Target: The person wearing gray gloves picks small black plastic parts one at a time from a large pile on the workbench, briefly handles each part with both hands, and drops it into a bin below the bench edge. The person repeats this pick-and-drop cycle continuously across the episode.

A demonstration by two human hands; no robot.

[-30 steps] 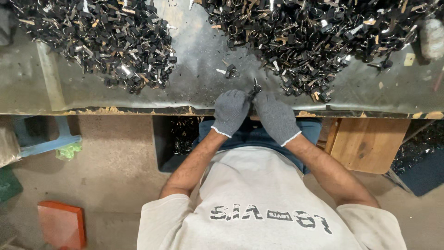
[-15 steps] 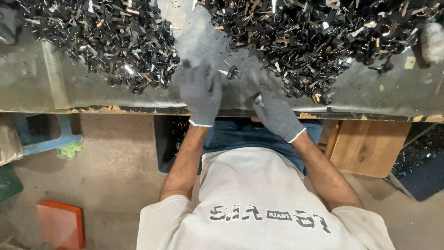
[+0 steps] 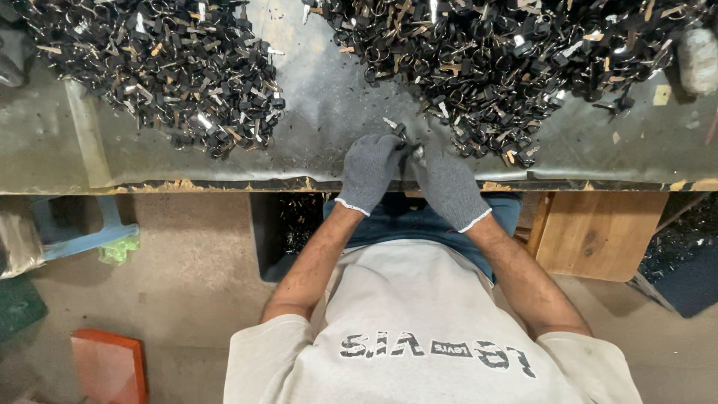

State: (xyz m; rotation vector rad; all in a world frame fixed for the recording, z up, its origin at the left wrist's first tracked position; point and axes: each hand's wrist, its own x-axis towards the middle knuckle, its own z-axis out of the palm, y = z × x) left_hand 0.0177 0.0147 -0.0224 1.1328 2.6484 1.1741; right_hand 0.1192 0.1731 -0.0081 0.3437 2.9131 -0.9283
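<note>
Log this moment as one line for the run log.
left hand: gloved, on small metal part | right hand: gloved, touching same part | bench: two heaps of black parts

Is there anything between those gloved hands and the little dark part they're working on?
Nothing visible. The left hand and right hand meet at the small dark part on the metal table, apart from both heaps.

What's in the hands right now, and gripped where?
Both gloved hands, left hand and right hand, meet on a small dark part at their fingertips, near the table edge. Which end each pinches is too small to tell.
</note>
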